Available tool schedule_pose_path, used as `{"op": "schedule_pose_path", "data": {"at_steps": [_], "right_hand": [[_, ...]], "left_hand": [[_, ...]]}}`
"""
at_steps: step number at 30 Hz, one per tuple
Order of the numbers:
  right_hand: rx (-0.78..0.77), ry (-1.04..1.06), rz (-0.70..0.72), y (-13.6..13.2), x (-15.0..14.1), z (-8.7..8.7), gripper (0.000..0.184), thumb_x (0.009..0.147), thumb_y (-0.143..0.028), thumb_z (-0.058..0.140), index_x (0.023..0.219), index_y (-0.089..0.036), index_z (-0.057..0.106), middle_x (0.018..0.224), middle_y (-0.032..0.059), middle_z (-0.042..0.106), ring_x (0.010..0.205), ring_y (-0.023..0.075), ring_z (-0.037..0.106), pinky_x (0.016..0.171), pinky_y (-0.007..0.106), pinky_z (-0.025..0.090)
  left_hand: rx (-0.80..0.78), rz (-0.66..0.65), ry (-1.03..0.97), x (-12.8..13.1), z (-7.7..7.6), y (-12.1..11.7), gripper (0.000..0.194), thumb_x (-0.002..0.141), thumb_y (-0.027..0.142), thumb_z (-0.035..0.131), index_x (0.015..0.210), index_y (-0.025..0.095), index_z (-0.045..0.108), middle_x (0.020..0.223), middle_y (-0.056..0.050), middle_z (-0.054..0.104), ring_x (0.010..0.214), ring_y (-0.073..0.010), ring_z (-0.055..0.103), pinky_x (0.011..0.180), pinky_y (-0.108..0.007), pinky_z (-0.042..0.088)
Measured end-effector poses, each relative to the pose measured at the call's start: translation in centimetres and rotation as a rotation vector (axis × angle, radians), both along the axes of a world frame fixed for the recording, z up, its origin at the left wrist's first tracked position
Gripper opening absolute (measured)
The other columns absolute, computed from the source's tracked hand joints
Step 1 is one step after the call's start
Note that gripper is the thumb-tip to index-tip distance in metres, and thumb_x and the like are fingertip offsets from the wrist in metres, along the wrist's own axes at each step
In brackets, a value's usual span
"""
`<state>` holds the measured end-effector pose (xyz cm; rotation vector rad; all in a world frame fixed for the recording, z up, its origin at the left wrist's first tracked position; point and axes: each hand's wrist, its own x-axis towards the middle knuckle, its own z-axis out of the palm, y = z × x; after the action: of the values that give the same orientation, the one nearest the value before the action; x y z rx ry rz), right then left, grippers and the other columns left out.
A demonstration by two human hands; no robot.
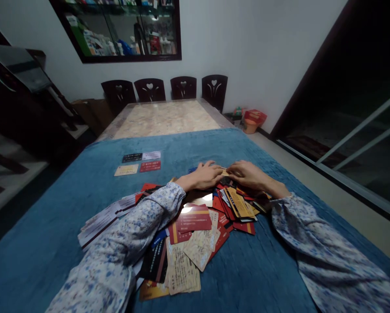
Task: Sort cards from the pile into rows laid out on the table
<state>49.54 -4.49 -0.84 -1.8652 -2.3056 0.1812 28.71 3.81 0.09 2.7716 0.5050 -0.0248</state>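
The left hand (205,176) and right hand (246,174) curl over the card pile (195,221) at twelve and one o'clock; I cannot tell if either grips. Four cards (145,166) lie at ten o'clock.

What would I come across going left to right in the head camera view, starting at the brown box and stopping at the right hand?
Brown box → black card in the set-apart four → silvery card next to it → left hand → right hand.
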Motion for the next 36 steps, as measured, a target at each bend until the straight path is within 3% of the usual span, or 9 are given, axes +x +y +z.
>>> {"op": "schedule_pose_path", "data": {"at_steps": [4,11,17,27,31,36], "right_hand": [[0.035,0.084,0.051,0.1,-0.4,-0.1,0.031,0.096,-0.036,0.053,0.104,-0.022,0.079,0.108,0.0119,0.077,0.100,0.0267,0.067,0.088,0.035,0.047],[0.073,0.103,0.087,0.1,-0.8,0.0,0.032,0.096,-0.037,0.053,0.107,-0.022,0.079,0.108,0.0123,0.076,0.100,0.0269,0.066,0.090,0.037,0.047],[0.029,0.098,0.168,0.0,-0.6,0.9,0.032,0.098,-0.035,0.051,0.104,-0.022,0.079,0.105,0.0113,0.076,0.098,0.0261,0.065,0.087,0.037,0.047],[0.019,0.072,0.208,-0.3,-0.8,1.7,0.032,0.095,-0.036,0.056,0.111,-0.020,0.079,0.106,0.0124,0.075,0.095,0.0261,0.062,0.085,0.039,0.046],[0.030,0.107,0.233,-0.4,-0.7,2.1,0.030,0.092,-0.036,0.059,0.108,-0.021,0.079,0.106,0.0110,0.076,0.097,0.0259,0.063,0.086,0.039,0.047],[0.037,0.135,0.203,-0.6,-1.0,2.7,0.033,0.083,-0.019,0.060,0.110,-0.021,0.079,0.100,0.0106,0.076,0.099,0.0262,0.065,0.088,0.039,0.049]], "left_hand": [[0.003,0.010,-0.024,-1.0,0.2,0.0,0.042,0.105,0.034,0.037,0.140,0.025,0.057,0.158,-0.007,0.049,0.152,-0.0347,0.027,0.120,-0.064,0.024],[0.068,0.030,-0.080,-2.3,-0.1,0.0,0.019,0.097,0.020,0.050,0.108,0.020,0.065,0.138,-0.010,0.063,0.143,-0.0349,0.040,0.113,-0.058,0.039],[0.058,-0.004,-0.200,-3.3,-0.7,0.2,0.014,0.096,0.016,0.051,0.100,0.019,0.064,0.118,-0.011,0.068,0.124,-0.0292,0.054,0.106,-0.050,0.043],[0.158,-0.036,-0.304,-3.7,-0.9,-0.2,0.014,0.097,0.017,0.056,0.091,0.018,0.069,0.108,-0.010,0.072,0.118,-0.0283,0.058,0.099,-0.045,0.046],[0.175,-0.075,-0.368,-3.8,-1.1,-0.1,0.016,0.098,0.018,0.055,0.091,0.017,0.070,0.102,-0.010,0.073,0.103,-0.0240,0.064,0.094,-0.040,0.048],[0.093,-0.041,-0.435,-4.2,-0.9,0.3,0.015,0.096,0.014,0.057,0.091,0.016,0.071,0.092,-0.007,0.074,0.088,-0.0193,0.067,0.085,-0.033,0.052]]}}
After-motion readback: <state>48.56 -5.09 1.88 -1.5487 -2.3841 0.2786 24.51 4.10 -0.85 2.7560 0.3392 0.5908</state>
